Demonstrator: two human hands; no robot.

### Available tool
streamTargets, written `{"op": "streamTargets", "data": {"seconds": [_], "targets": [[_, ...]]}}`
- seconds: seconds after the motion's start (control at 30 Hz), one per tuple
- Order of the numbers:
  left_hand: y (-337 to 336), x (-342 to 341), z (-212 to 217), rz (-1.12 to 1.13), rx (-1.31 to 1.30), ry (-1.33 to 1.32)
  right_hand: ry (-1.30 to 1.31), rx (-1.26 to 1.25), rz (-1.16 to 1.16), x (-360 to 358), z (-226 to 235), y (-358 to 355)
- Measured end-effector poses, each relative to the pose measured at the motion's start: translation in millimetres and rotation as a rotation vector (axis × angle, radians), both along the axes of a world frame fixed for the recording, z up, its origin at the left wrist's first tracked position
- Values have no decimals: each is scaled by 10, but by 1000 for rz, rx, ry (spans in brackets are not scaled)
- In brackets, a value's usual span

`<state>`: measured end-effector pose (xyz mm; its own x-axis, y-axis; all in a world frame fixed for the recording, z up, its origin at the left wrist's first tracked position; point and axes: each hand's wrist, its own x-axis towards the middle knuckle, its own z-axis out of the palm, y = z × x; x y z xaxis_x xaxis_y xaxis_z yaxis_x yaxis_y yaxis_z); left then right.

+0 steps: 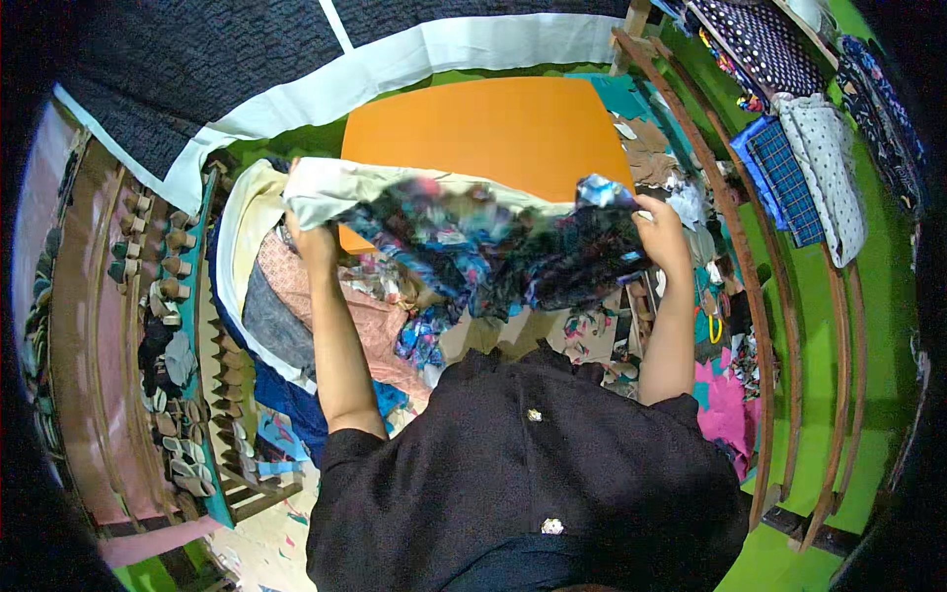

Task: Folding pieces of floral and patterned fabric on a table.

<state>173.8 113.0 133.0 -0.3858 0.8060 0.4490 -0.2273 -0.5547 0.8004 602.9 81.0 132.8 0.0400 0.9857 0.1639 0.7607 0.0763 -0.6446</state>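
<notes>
A dark cloth with a blue, pink and red flowered pattern and a cream band along its top is stretched between my two raised hands. My left hand is closed on its left end, where the pale part folds over and hides most of my fingers. At the opposite end, my right hand grips the upper corner with thumb and fingers pressed together. The middle of the cloth sags in loose folds and is somewhat blurred. It hangs in front of the orange tabletop and covers its near edge.
Pink patterned cloth and grey fabric lie at the left. Wooden racks of shoe-shaped pieces stand farther left. Wooden rails run along the right, near folded cloths. Scraps, including pink ones, litter the floor.
</notes>
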Motion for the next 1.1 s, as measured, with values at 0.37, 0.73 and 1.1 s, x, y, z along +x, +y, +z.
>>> {"op": "streamTargets", "data": {"seconds": [0.37,0.73,1.1], "targets": [[-176,-40,109,379,80,390,198,-369,512,-51,265,-360],[-269,465,501,-341,132,626,384,-42,303,195,286,-199],[-623,1380,505,-582,179,944,904,-303,709,-659,534,-350]]}}
